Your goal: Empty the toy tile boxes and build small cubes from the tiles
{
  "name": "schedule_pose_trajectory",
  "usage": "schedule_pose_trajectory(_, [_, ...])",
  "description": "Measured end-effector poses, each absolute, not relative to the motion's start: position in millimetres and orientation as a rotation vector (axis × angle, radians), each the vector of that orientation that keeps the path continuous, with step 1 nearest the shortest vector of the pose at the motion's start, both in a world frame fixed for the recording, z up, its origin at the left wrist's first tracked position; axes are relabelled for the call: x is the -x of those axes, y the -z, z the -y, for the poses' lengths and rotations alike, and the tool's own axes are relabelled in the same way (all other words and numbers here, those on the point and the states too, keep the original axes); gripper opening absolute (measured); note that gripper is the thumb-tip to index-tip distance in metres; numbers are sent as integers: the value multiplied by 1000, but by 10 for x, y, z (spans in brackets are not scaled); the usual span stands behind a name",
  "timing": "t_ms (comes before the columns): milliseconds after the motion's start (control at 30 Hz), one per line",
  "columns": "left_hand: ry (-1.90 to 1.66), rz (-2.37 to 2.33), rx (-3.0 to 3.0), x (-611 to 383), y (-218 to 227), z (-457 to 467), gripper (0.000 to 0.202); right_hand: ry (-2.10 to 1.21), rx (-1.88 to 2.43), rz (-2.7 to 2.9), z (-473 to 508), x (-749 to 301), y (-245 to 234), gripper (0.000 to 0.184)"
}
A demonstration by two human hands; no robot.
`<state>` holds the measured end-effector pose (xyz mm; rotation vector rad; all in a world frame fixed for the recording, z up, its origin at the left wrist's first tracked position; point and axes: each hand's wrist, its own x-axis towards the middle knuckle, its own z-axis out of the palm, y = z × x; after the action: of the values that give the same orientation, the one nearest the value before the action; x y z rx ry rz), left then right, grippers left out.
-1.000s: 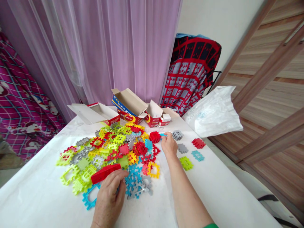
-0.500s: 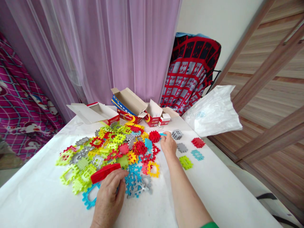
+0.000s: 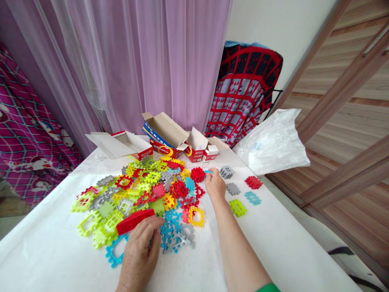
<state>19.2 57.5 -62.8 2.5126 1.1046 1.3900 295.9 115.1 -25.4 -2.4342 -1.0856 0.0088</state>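
A heap of interlocking plastic tiles (image 3: 142,194) in green, red, yellow, grey and blue covers the middle of the white table (image 3: 291,251). My left hand (image 3: 140,251) rests at the heap's near edge, fingers curled onto a long red piece (image 3: 133,220). My right hand (image 3: 215,185) reaches to the heap's far right side and pinches a small blue tile (image 3: 208,171) beside a red tile (image 3: 197,174). Just right of that hand lie separate tiles: two grey (image 3: 226,172), one red (image 3: 254,182), one blue (image 3: 253,198) and one green (image 3: 238,208).
Open cardboard boxes (image 3: 165,134) stand at the table's far edge before a purple curtain. A white plastic bag (image 3: 273,144) lies at the right edge. A chair draped in red patterned cloth (image 3: 243,91) stands behind. Wooden flooring is to the right.
Almost nothing differs; my right hand has shifted very slightly toward me and to the left with the blue tile, and my left hand stays put.
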Motion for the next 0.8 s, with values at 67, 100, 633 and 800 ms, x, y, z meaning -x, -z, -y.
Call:
schedule_pose_trajectory(67, [-1388, -1106, -2519, -190, 631, -574, 17, -5, 2428, 1085, -1149, -2962, 254, 31])
schedule_pose_trajectory(100, [-1389, -1106, -2521, -189, 630, -574, 17, -4, 2424, 1084, -1149, -2964, 255, 31])
schedule_pose_trajectory(633, [-1367, -1097, -2458, -195, 631, -588, 20, 37, 2174, 1116, -1148, -2966, 251, 31])
schedule_pose_trajectory(800, [-1363, -1103, -2446, -194, 640, -586, 19, -122, 1914, 1580, -1139, -2773, 134, 19])
